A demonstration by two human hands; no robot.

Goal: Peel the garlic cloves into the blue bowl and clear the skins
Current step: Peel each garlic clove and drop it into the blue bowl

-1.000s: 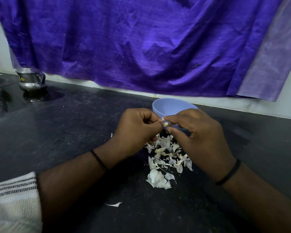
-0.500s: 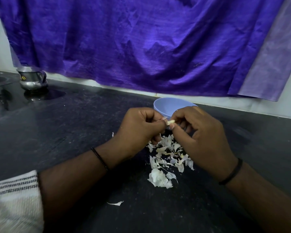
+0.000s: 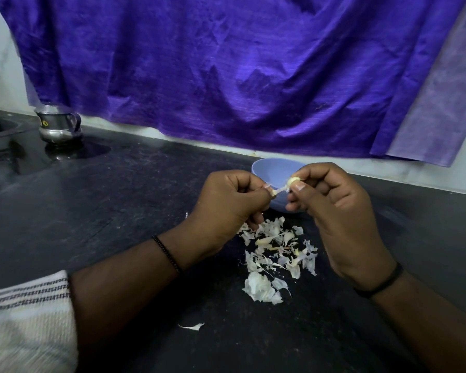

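- Garlic clove (image 3: 293, 181): pinched between thumb and forefinger of the right hand (image 3: 342, 211), held just in front of the blue bowl (image 3: 273, 173) and above the black counter (image 3: 118, 211).
- Left hand (image 3: 226, 208): fingers curled, thumb and forefinger pinching a strip of skin (image 3: 361, 188) that runs taut to the clove.
- Handling, as judged: the clove is light, firm and smooth, so likely slippery once bare; grip it by the ends. The skin is papery and tears easily; take hold at a loose edge.
- Loose skins (image 3: 274, 254) lie heaped on the counter between the wrists, with one stray flake (image 3: 192, 326) nearer the person.
- Change from half a second ago: the hands have drawn apart, stretching the strip; the clove now shows more clearly.
- Steel jug (image 3: 56, 123) stands far left.
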